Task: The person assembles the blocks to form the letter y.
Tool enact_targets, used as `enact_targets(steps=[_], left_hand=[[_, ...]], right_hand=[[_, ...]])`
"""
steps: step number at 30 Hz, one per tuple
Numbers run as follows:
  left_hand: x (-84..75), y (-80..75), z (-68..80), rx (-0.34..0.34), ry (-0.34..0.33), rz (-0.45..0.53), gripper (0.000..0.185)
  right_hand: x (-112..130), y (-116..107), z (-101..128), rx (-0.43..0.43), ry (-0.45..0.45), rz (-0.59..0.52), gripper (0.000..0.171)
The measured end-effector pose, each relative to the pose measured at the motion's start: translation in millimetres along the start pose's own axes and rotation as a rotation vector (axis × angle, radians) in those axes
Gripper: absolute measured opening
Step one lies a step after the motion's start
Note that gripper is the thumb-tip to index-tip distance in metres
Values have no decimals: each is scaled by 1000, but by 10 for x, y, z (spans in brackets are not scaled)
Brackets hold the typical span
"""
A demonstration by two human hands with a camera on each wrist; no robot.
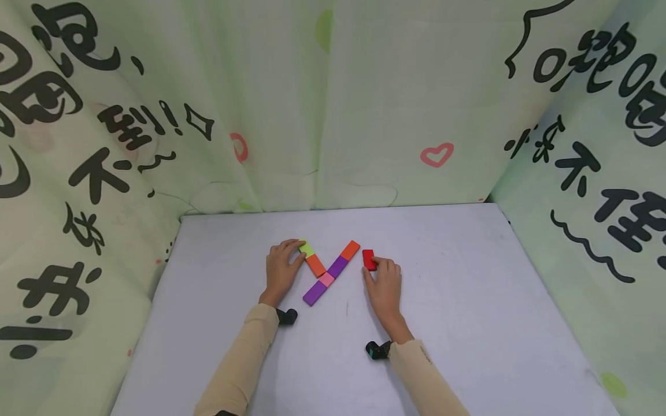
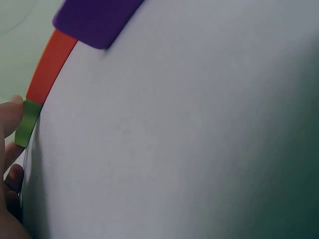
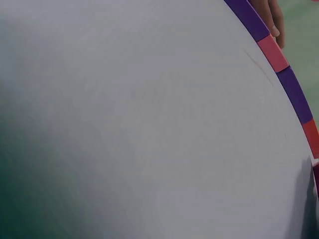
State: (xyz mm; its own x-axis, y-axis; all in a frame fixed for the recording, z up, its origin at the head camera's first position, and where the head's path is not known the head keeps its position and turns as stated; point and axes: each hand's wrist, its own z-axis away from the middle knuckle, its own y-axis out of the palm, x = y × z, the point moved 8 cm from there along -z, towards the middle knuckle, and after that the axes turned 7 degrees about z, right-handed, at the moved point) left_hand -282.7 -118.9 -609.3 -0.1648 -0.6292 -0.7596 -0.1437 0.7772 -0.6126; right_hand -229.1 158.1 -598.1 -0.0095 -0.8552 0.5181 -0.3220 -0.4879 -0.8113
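Flat coloured blocks lie in a branching pattern on a pale table (image 1: 468, 300). A diagonal line runs from a purple block (image 1: 314, 293) through a pink block (image 1: 326, 279) and a second purple block (image 1: 338, 266) to an orange block (image 1: 350, 249). A second orange block (image 1: 315, 265) joins the line from the left, and a yellow-green block (image 1: 307, 249) caps it. My left hand (image 1: 283, 267) pinches the yellow-green block (image 2: 27, 123). My right hand (image 1: 384, 283) holds a red block (image 1: 369, 259) at the fingertips, just right of the orange end.
Pale green printed curtains (image 1: 333, 104) close in the table at the back and on both sides. Small black wrist cameras (image 1: 287, 316) sit at both cuffs. Bare table surface stretches to the right and toward me.
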Motion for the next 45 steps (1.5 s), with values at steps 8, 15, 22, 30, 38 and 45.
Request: enact_targets(steps=[8, 15, 22, 30, 38, 45], left_hand=[[-34, 13, 5, 0, 46, -22, 45], [-40, 4, 10, 12, 41, -34, 51], [-27, 10, 3, 20, 32, -38, 51], [-3, 27, 4, 25, 23, -58, 52], [-5, 20, 11, 22, 27, -63, 52], [-10, 34, 12, 24, 34, -68, 52]], right_hand=[[52, -31, 78, 29, -16, 43, 44], [79, -30, 131, 57, -26, 61, 44], [82, -66, 91, 52, -100, 27, 35], [53, -62, 15, 127, -154, 23, 33], [53, -73, 38, 81, -232, 41, 37], [48, -71, 104, 84, -229, 9, 38]])
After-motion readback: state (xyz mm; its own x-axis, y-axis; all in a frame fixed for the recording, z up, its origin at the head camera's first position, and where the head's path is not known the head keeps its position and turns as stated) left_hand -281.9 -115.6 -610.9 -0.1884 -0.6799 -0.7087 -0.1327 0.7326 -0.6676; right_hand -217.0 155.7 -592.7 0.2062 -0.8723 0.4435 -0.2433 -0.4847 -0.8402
